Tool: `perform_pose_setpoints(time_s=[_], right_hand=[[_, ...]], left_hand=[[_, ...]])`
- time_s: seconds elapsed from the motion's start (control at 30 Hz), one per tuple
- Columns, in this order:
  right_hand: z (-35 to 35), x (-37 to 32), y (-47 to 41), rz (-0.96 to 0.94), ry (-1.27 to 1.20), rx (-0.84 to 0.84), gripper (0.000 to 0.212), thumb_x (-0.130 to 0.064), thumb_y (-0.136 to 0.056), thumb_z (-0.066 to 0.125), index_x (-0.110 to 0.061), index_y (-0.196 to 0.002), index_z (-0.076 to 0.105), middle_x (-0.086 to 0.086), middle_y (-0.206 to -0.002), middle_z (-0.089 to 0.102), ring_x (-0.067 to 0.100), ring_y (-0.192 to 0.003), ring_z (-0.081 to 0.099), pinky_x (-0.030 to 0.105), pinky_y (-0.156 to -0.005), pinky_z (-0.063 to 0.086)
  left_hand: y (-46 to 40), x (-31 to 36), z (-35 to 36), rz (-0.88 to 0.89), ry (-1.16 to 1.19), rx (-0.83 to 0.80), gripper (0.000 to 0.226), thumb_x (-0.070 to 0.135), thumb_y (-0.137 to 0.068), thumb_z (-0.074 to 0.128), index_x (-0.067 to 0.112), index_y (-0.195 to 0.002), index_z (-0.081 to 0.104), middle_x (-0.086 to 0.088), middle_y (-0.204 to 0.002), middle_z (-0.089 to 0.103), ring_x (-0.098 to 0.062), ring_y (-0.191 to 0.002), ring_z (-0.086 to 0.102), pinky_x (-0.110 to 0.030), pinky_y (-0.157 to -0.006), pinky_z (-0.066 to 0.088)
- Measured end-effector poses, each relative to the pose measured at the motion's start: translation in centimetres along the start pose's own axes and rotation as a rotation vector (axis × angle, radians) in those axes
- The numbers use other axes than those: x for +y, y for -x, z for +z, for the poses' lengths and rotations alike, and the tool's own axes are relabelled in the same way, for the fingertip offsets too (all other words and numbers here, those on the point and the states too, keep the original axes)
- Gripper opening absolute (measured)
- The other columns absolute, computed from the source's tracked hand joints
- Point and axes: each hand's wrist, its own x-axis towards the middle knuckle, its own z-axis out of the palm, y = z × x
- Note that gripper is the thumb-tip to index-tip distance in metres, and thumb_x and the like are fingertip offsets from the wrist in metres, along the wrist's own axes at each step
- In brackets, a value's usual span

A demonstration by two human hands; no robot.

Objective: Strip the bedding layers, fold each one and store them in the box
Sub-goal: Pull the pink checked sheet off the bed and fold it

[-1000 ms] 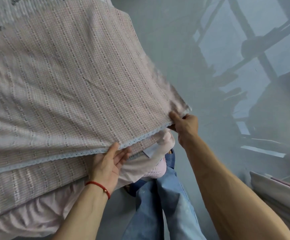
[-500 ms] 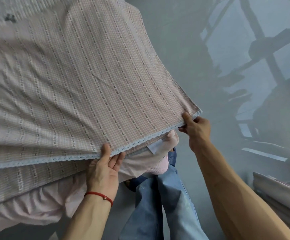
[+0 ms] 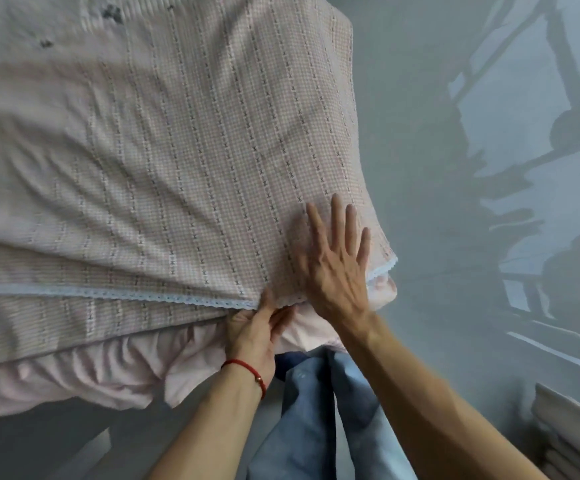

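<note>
Pink-checked cotton, the lace-trimmed top cover (image 3: 164,161), lies doubled over itself on the bed, its white lace edge (image 3: 136,295) running along the near side, so I judge the first fold only just laid. My left hand (image 3: 254,332) pinches that edge at the fold's near corner while my right hand (image 3: 337,261) presses flat, fingers spread, just above it. The plain pink gathered sheet (image 3: 84,372) beneath is not yet stripped, and no box shows.

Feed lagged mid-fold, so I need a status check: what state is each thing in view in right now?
Pink checked lace-trimmed cover: spread on the bed, wrinkled, lace edge folded over.
Plain pink sheet: bunched beneath the cover, hanging off the bed edge.
Left hand: pinches the lace edge.
Right hand: flat on the cover, fingers spread.
</note>
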Motion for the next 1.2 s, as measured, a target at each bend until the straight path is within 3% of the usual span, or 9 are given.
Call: perform_pose_setpoints(time_s=[0.2,0.33,0.5,0.6,0.73,0.9,1.0,1.13,1.2], right_hand=[[2.0,2.0,-0.1,-0.101,0.214,-0.114,0.068,-0.058,-0.107,0.021,-0.038,-0.16,-0.017,-0.004,-0.167,-0.027,0.023,-0.155,-0.024,0.058,-0.125,-0.004],[2.2,2.0,-0.3,-0.089,0.257,-0.122,0.067,-0.058,-0.107,0.018,-0.037,-0.16,-0.016,-0.003,-0.167,-0.027,0.023,-0.155,-0.024,0.059,-0.125,-0.004],[2.4,2.0,-0.3,-0.075,0.291,-0.129,0.069,-0.061,-0.103,0.015,-0.036,-0.161,-0.014,-0.003,-0.168,-0.025,0.022,-0.155,-0.023,0.06,-0.125,-0.002],[2.4,1.4,-0.3,-0.067,0.312,-0.143,0.07,-0.06,-0.102,0.011,-0.033,-0.161,-0.014,0.0,-0.168,-0.026,0.024,-0.155,-0.023,0.062,-0.124,-0.001],[2.2,-2.8,-0.1,-0.1,0.331,-0.093,0.073,-0.04,-0.101,0.026,-0.015,-0.163,-0.003,0.013,-0.17,-0.016,0.039,-0.155,-0.014,0.071,-0.119,-0.003],[6.6,-14.7,-0.3,-0.475,0.38,-0.206,0.072,-0.049,-0.104,0.023,-0.027,-0.162,-0.012,0.007,-0.167,-0.027,0.035,-0.153,-0.026,0.069,-0.119,-0.012],[9.9,-19.5,-1.2,-0.609,0.372,-0.267,0.066,-0.046,-0.105,0.023,-0.028,-0.164,-0.002,0.005,-0.17,-0.018,0.032,-0.154,-0.022,0.066,-0.121,-0.01],[13.5,-19.8,-2.6,-0.627,0.414,-0.347,0.072,-0.058,-0.103,0.029,-0.031,-0.164,-0.001,0.005,-0.17,-0.016,0.032,-0.155,-0.021,0.06,-0.118,-0.021],[14.7,-19.3,-3.1,-0.62,0.45,-0.368,0.08,-0.067,-0.1,0.028,-0.032,-0.163,-0.007,0.004,-0.169,-0.021,0.032,-0.154,-0.025,0.059,-0.115,-0.026]], left_hand=[[-0.9,5.1,-3.1,-0.05,0.151,0.061,0.022,0.029,-0.096,0.065,0.009,-0.105,0.063,-0.013,-0.103,0.064,-0.022,-0.087,0.063,-0.034,-0.088,0.053],[-4.2,10.5,-7.3,0.033,0.426,0.129,0.059,0.047,-0.098,0.059,0.014,-0.145,0.046,-0.009,-0.134,0.053,-0.026,-0.126,0.052,-0.043,-0.113,0.04],[-4.0,9.4,-11.7,0.169,0.461,0.238,0.038,0.036,-0.1,0.06,0.011,-0.128,0.059,-0.005,-0.109,0.07,-0.02,-0.116,0.063,-0.029,-0.072,0.054],[-3.8,6.7,-13.8,0.12,0.396,0.192,0.028,0.036,-0.1,0.059,0.013,-0.115,0.063,-0.011,-0.115,0.069,-0.023,-0.111,0.065,-0.028,-0.061,0.058],[-4.5,7.4,-14.1,0.065,0.34,0.131,0.027,0.033,-0.102,0.057,0.008,-0.108,0.066,-0.02,-0.104,0.074,-0.031,-0.09,0.075,-0.038,-0.058,0.061],[-4.7,7.7,-14.9,0.038,0.333,0.139,0.017,0.022,-0.1,0.061,0.007,-0.106,0.066,-0.013,-0.101,0.072,-0.028,-0.107,0.067,-0.033,-0.074,0.057],[-5.8,9.9,-16.1,0.044,0.341,0.129,0.011,0.02,-0.099,0.06,0.01,-0.098,0.064,-0.007,-0.097,0.066,-0.022,-0.096,0.064,-0.032,-0.082,0.052],[-9.4,15.3,-20.7,0.133,0.388,0.233,0.034,0.028,-0.1,0.06,0.01,-0.129,0.058,-0.006,-0.113,0.063,-0.018,-0.101,0.061,-0.033,-0.087,0.052],[-11.2,17.7,-23.4,0.153,0.349,0.308,0.041,0.027,-0.096,0.068,0.009,-0.131,0.056,-0.006,-0.123,0.062,-0.018,-0.103,0.061,-0.032,-0.077,0.058]])
